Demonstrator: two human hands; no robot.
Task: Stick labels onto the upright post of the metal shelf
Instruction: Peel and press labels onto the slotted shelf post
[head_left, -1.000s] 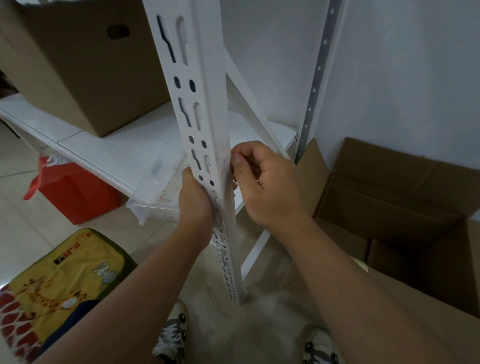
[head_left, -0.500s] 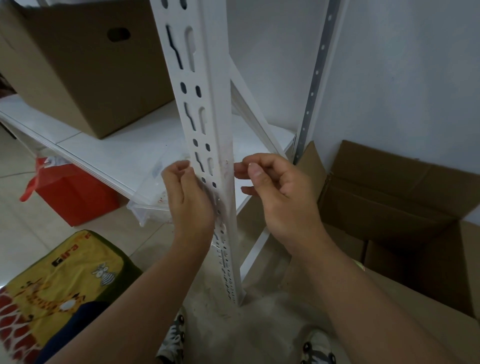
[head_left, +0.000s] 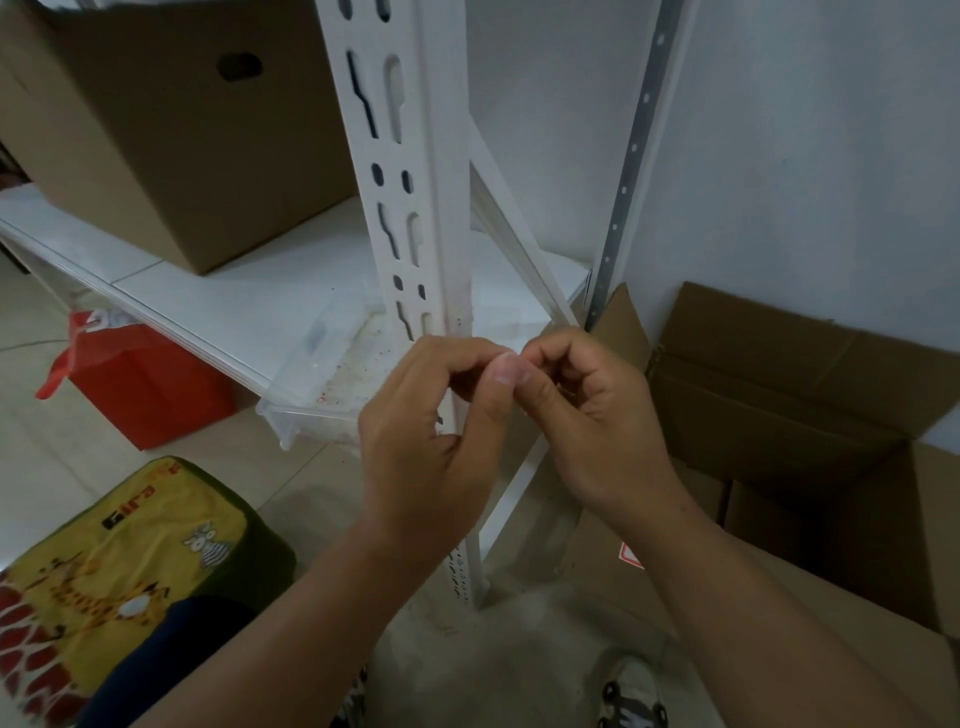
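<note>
Both hands meeting right in front of the white upright post (head_left: 415, 218), fingertips pinched together. Left hand (head_left: 431, 447) with fingers curled in, thumb up, thumbnail facing the camera. Right hand (head_left: 592, 415) curled too, fingertips tucked in against the left thumb. Probably something small and pale pinched between them, maybe a label, but too tiny and blurry to say for sure. So grip: clenched on both sides, can't tell what's actually in it, if anything.

Post itself standing just behind the hands, slotted and punched with holes down its left face, running from the top of the view down to the floor between the forearms. Neither hand clearly touching it. No label readable on the bare stretch above the hands, just some faint smudges near the fingers.

Further out: white shelf board (head_left: 218, 306) stretching off to the left, big closed cardboard box (head_left: 156, 130) sitting on it. Clear plastic tray (head_left: 311, 410) poking out at the shelf's near edge, just left of the hands. Red bag (head_left: 145, 384) on the floor under the shelf. Yellow cartoon-print cushion (head_left: 104, 571) at near left. Open cardboard box (head_left: 810, 415) on the right against the wall, grey perforated rear post (head_left: 623, 171) beside it. One sneaker (head_left: 631, 691) at the bottom edge.
</note>
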